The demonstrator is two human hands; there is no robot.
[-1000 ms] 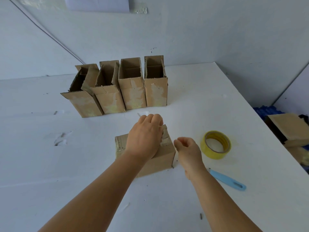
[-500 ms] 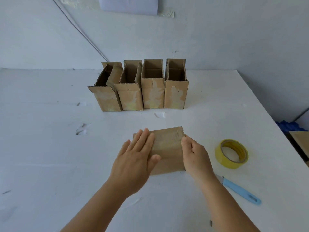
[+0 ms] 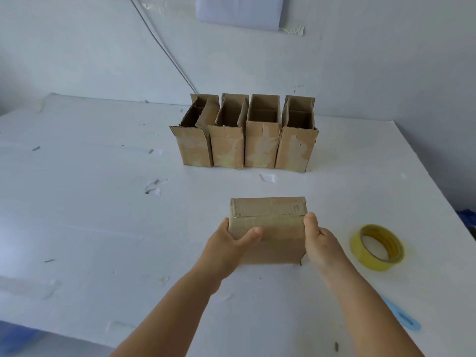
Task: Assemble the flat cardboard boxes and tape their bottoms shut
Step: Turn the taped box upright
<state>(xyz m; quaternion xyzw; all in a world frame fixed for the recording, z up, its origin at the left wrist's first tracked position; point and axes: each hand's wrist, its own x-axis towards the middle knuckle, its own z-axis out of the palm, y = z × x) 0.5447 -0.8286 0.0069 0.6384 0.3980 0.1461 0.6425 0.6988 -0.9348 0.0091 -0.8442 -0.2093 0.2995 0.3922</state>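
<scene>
Two hands hold one cardboard box (image 3: 268, 228) at the near middle of the white table (image 3: 90, 228). Left hand (image 3: 226, 247): grip closed on the box's left side, thumb (image 3: 253, 234) lying across the near face. Right hand (image 3: 322, 242): grip closed on the box's right edge, thumb up along the corner – the other fingers are hidden behind the box, as are the left hand's. Uppermost face of the box: two flaps brought together, a seam running left to right under glossy tape (its exact extent is hard to judge). Whether the box rests on the table or is raised just off it cannot be told.

Row of four boxes (image 3: 243, 140) toward the far edge of the table – upright, side by side and touching, open ends up with flaps standing. Yellow tape roll (image 3: 377, 247) lying flat on the table, right of the held box and near the right hand, not touching it. Light blue handle (image 3: 401, 315) on the table beside the right forearm; its working end is hidden by the arm. Small scraps and scuffs mark the table surface.
</scene>
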